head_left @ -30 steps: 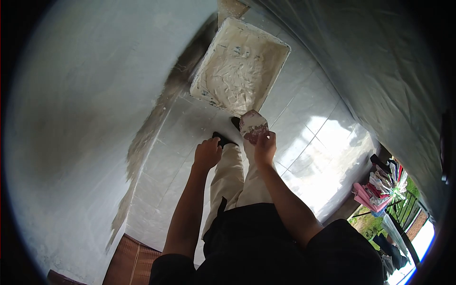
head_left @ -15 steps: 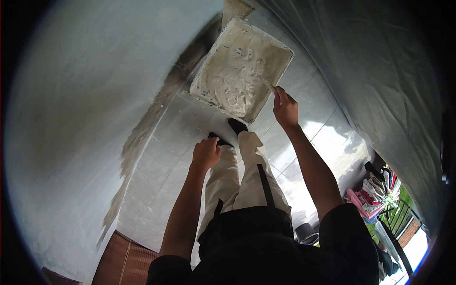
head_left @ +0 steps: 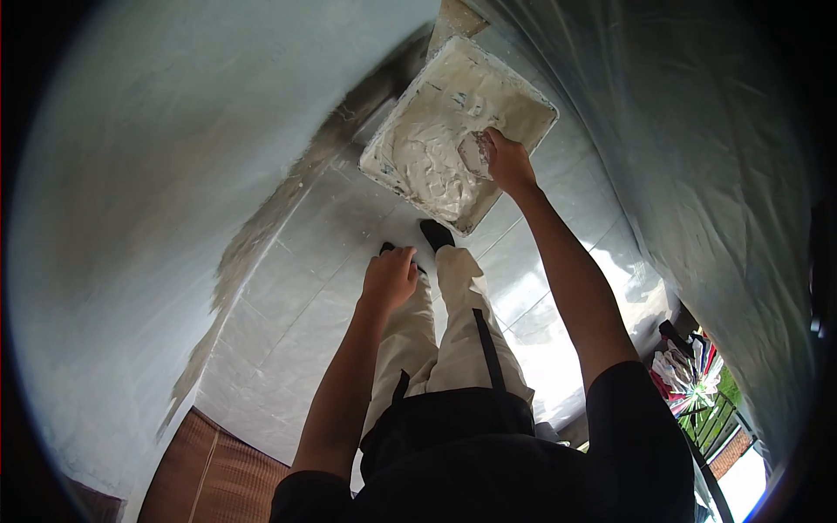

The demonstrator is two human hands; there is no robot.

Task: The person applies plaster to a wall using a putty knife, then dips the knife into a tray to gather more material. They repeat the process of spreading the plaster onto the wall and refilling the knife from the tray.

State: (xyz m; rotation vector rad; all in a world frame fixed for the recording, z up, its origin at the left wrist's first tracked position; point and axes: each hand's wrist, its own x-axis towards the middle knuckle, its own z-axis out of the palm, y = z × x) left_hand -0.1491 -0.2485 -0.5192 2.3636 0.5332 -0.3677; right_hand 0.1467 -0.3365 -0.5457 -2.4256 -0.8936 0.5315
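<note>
A shallow rectangular tub (head_left: 397, 131) holds thick off-white plaster paste (head_left: 427, 166), its surface lumpy and smeared. My right hand (head_left: 510, 163) reaches over the tub's right side, closed on a flat scraper (head_left: 474, 155). The scraper's broad blade is coated with paste and lies over the mixture, at or just above its surface. Above my left leg, short of the tub, hangs my left hand (head_left: 390, 277). Its fingers are loosely bent with the thumb apart, and nothing shows in it.
A pale wall (head_left: 174, 174) rises on the left, with a rough grey-brown strip (head_left: 261, 235) along its foot. Translucent plastic sheeting (head_left: 697, 157) hangs on the right. My feet stand on grey floor tiles (head_left: 296, 305) near the tub. Hanging laundry (head_left: 689, 370) shows at lower right.
My right hand has moved left from the tub's edge to over the paste, and the scraper now shows its flat face. My left hand has risen slightly, and the view has shifted a little.
</note>
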